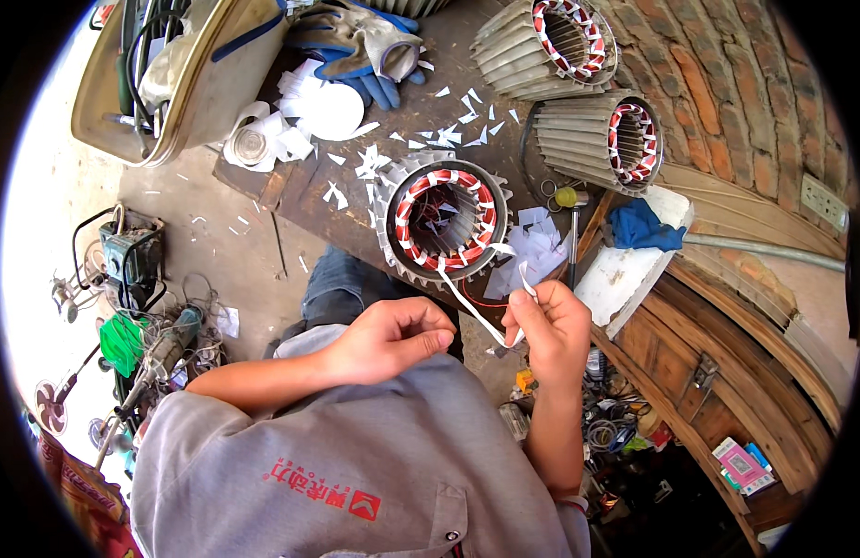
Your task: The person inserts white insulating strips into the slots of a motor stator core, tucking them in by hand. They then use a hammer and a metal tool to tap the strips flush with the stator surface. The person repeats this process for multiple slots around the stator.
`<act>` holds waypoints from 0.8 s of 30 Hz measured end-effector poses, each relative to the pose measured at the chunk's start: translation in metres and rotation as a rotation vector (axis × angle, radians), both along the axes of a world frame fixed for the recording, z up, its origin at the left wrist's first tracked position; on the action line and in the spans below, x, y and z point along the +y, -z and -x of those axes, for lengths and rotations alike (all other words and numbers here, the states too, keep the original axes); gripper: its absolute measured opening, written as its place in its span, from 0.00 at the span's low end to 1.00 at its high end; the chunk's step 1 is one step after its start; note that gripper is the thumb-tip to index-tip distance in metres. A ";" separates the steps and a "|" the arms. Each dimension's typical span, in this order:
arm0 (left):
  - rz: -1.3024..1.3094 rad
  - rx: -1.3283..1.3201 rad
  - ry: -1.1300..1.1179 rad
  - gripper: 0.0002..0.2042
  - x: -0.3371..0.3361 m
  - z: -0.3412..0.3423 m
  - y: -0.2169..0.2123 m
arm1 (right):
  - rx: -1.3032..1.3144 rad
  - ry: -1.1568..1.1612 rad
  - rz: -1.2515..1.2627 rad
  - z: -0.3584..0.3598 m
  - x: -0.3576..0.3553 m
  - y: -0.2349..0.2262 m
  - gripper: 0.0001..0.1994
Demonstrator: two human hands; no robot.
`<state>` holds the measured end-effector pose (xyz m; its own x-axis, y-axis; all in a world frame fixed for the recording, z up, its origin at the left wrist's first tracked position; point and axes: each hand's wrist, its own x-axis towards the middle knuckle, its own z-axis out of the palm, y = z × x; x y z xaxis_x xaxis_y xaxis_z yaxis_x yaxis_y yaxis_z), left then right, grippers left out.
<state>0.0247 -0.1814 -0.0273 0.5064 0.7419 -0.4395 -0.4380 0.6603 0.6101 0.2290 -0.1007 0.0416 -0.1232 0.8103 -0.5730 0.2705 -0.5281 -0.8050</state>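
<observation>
Grey work shirt nearest the lens, red print on the chest. Just above it, left hand curled nearly closed, fingertips pinched together; cannot tell if anything sits between them. Right hand raised beside it, fingers closed around a narrow white tape strip, pinched near its end so it runs in a slack curve up to the stator on the bench edge. Judging by that line, strip held clear of the body to stay untangled. Stator lying on its side, bore toward the camera, probably so the end windings face the hands: ribbed grey housing, coil ring bound in alternating red and white bands, a thin red lead hanging below. Dark wooden bench littered with white paper offcuts. Further back: two more wound stators, yellow-headed hammer, blue cloth, blue-grey work gloves, open tan tool case at far left.
</observation>
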 end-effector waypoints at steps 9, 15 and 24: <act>0.009 0.139 -0.017 0.08 0.002 0.012 0.002 | -0.147 -0.106 0.158 0.004 0.030 0.024 0.10; -0.012 0.174 -0.032 0.07 0.001 0.015 0.002 | -0.393 -0.485 -0.289 0.013 0.028 0.014 0.06; -1.106 1.218 0.330 0.10 0.094 0.015 -0.013 | -0.459 -0.525 -0.590 0.010 -0.005 0.052 0.03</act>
